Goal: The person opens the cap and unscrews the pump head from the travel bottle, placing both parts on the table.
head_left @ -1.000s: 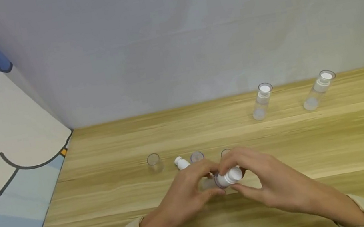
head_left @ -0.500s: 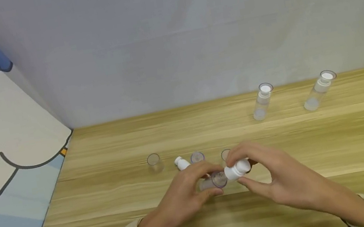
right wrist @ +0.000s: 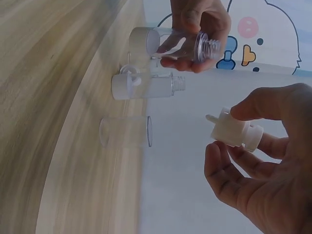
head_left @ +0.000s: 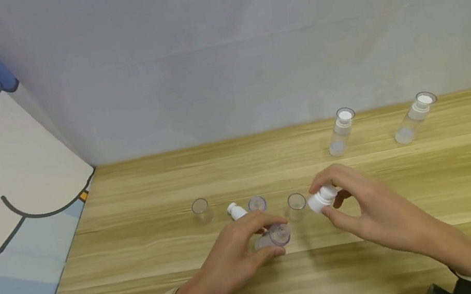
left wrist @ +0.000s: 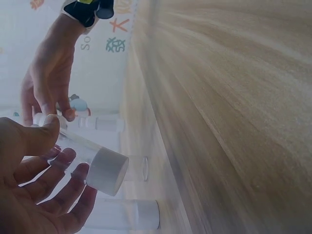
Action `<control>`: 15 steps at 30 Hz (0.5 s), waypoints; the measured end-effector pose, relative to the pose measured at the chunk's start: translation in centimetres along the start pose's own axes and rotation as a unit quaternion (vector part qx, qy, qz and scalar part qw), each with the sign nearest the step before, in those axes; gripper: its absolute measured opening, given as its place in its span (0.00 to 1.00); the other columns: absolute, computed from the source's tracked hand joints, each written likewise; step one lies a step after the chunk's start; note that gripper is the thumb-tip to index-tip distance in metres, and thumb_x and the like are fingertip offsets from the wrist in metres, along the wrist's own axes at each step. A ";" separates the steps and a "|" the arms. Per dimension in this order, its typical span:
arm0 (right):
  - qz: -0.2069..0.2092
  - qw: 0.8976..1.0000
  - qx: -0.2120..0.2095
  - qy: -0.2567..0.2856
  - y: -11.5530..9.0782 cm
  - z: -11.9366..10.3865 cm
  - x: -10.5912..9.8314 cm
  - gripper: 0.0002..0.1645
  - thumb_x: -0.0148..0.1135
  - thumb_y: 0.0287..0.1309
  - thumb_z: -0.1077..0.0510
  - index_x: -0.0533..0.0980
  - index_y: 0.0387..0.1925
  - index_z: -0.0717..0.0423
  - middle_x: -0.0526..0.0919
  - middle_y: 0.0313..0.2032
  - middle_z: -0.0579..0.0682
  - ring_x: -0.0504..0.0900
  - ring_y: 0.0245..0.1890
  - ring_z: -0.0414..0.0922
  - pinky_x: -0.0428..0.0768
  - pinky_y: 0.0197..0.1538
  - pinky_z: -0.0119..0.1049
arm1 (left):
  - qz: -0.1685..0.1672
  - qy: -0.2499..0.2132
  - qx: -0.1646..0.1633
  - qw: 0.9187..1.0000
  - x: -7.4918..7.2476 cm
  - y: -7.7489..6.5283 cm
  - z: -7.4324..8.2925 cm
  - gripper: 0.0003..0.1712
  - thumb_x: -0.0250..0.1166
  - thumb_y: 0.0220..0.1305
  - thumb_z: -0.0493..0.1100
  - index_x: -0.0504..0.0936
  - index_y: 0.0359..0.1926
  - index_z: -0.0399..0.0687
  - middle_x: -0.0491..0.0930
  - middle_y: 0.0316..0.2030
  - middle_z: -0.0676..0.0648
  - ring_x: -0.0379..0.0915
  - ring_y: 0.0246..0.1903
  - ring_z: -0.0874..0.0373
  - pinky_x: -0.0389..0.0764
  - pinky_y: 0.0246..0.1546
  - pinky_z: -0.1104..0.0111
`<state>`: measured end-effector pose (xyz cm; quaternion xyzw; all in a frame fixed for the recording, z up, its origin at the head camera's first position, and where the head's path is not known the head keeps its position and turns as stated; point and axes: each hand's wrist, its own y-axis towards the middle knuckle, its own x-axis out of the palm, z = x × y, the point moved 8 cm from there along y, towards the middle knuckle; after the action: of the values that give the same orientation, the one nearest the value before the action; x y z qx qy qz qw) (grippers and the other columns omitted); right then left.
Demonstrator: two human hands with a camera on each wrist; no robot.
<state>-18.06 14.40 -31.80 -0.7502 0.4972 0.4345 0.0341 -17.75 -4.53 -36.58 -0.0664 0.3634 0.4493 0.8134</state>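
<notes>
My left hand [head_left: 230, 253] grips a small clear bottle [head_left: 279, 235] around its body. In the right wrist view the bottle's threaded neck is bare, and its white base [left wrist: 109, 170] shows in the left wrist view. To the right, my right hand [head_left: 370, 212] pinches a white pump head [head_left: 322, 199] between thumb and fingers. A short stem pokes out of the pump head's lower end. It is held apart from the bottle, just right of a clear cap [head_left: 296, 203] standing on the table.
Beyond my left hand stand a second uncapped bottle [right wrist: 165, 87] and a white pump piece [head_left: 236, 211], partly hidden. Another clear cap [head_left: 202, 212] is farther left. Two capped pump bottles, one nearer [head_left: 340, 131] and one farther right [head_left: 415, 118], stand by the back wall on the wooden table [head_left: 143, 184].
The pump head has come out of the bottle neck and moved right and away with my right hand. My left hand stays nearly in place with the bottle.
</notes>
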 end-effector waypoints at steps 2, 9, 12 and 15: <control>-0.005 1.000 0.023 0.002 0.1 0.7 0.1 0.23 0.69 0.59 0.72 0.75 0.52 0.51 0.82 0.46 0.40 0.81 0.43 0.33 0.86 0.44 0.30 | 0.001 0.002 0.000 1.000 -0.2 -0.2 0.1 0.25 0.79 0.58 0.40 0.85 0.57 0.47 0.88 0.52 0.51 0.82 0.49 0.63 0.86 0.53 0.68; -0.014 0.995 0.097 0.020 0.2 3.2 0.5 0.25 0.69 0.61 0.71 0.67 0.54 0.57 0.83 0.45 0.49 0.84 0.46 0.44 0.87 0.43 0.31 | 0.007 0.010 -0.009 1.000 -0.7 -0.8 0.1 0.26 0.78 0.58 0.42 0.85 0.58 0.50 0.87 0.54 0.54 0.82 0.49 0.64 0.85 0.53 0.67; -0.016 0.993 0.115 0.016 0.2 4.1 0.6 0.24 0.68 0.60 0.72 0.67 0.52 0.58 0.84 0.43 0.50 0.84 0.45 0.47 0.87 0.43 0.32 | 0.010 0.016 -0.011 1.000 -0.9 -1.0 0.1 0.26 0.78 0.58 0.43 0.85 0.58 0.50 0.87 0.53 0.55 0.82 0.48 0.64 0.86 0.53 0.65; -0.015 0.992 0.125 0.003 0.3 4.9 0.7 0.23 0.68 0.59 0.72 0.68 0.51 0.58 0.85 0.41 0.50 0.85 0.42 0.46 0.88 0.43 0.34 | 0.011 0.019 -0.011 1.000 -1.1 -1.2 0.1 0.26 0.78 0.58 0.43 0.85 0.58 0.50 0.87 0.53 0.55 0.81 0.48 0.64 0.86 0.52 0.63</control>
<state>-21.27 16.12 -35.23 -0.7484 0.5367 0.3663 0.1331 -17.16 -5.93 -36.08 -0.0802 0.3749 0.4605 0.8006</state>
